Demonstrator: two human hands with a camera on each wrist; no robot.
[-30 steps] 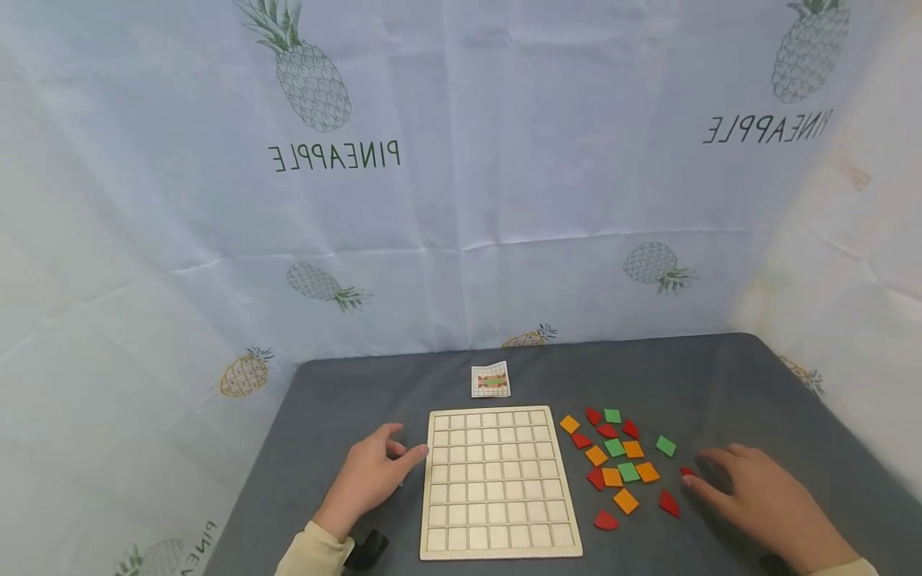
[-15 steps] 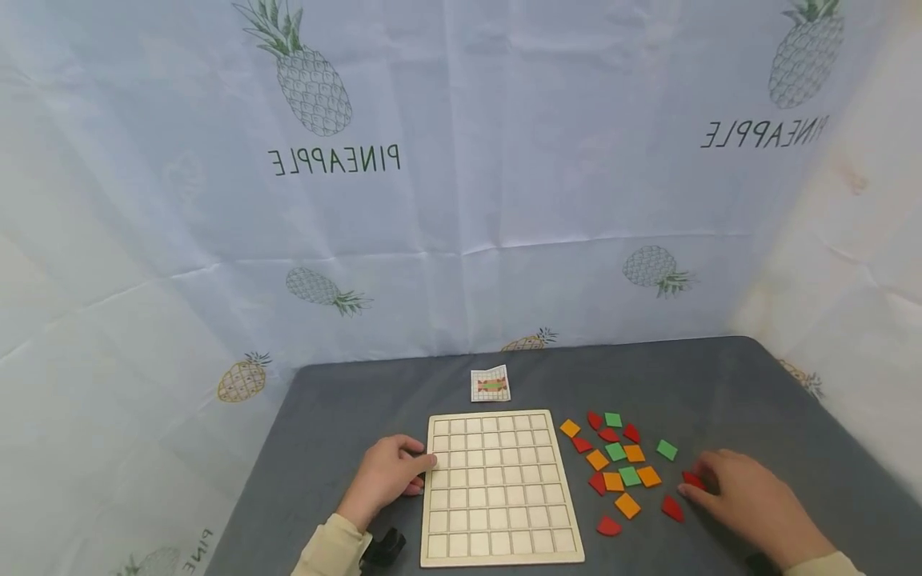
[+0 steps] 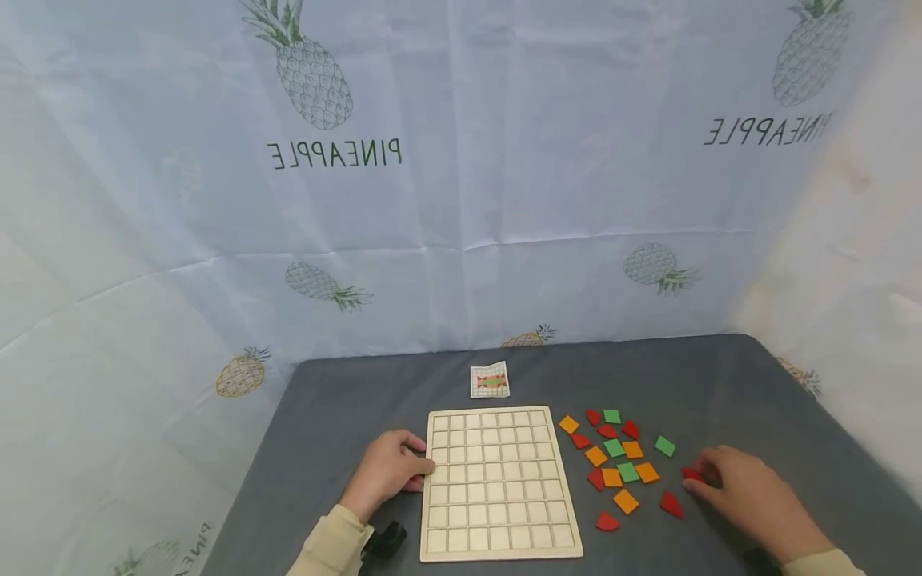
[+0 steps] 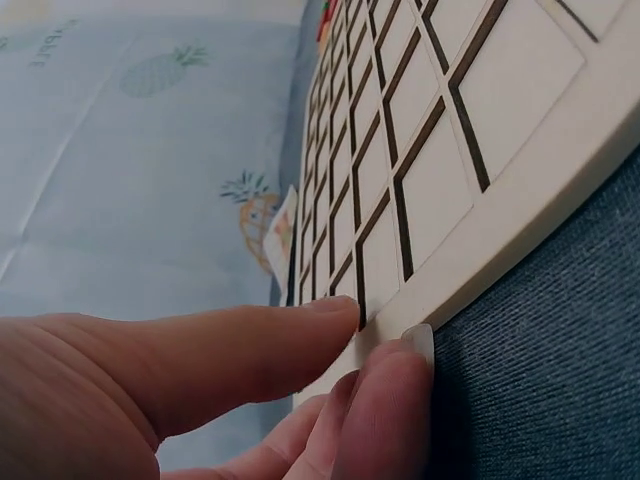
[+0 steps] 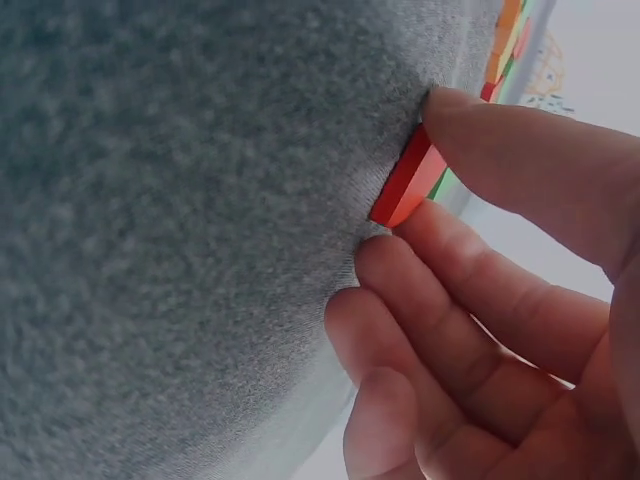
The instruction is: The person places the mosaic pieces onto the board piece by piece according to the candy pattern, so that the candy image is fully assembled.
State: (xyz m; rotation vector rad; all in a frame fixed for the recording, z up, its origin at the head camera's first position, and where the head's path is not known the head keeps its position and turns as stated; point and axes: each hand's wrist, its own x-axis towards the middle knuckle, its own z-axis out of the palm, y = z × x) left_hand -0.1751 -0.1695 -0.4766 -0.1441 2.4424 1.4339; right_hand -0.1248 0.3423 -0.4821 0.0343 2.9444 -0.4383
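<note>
The left hand (image 3: pixel 386 472) pinches the left edge of a pale wooden grid board (image 3: pixel 500 558); in the left wrist view its thumb (image 4: pixel 290 335) lies over the board's rim (image 4: pixel 520 240), with fingertips against the side. Far right, the right hand (image 3: pixel 752 496) has thumb and index finger at opposite ends of a red piece (image 3: pixel 692 474). The right wrist view shows this red piece (image 5: pixel 405 180) lying on the grey cloth between the thumb and index fingertip, the other fingers curled. The board's grid cells hold no pieces.
Between board and right hand lie several loose red, green and orange pieces (image 3: pixel 626 502); one red piece (image 3: pixel 671 505) is just left of the right thumb. A small patterned card (image 3: pixel 490 381) lies behind the board. A pineapple-print curtain (image 3: pixel 461 160) hangs behind the table.
The left hand has moved right onto the board's edge, its thumb now over the rim. The right hand's thumb and index finger have closed in around the red piece.
</note>
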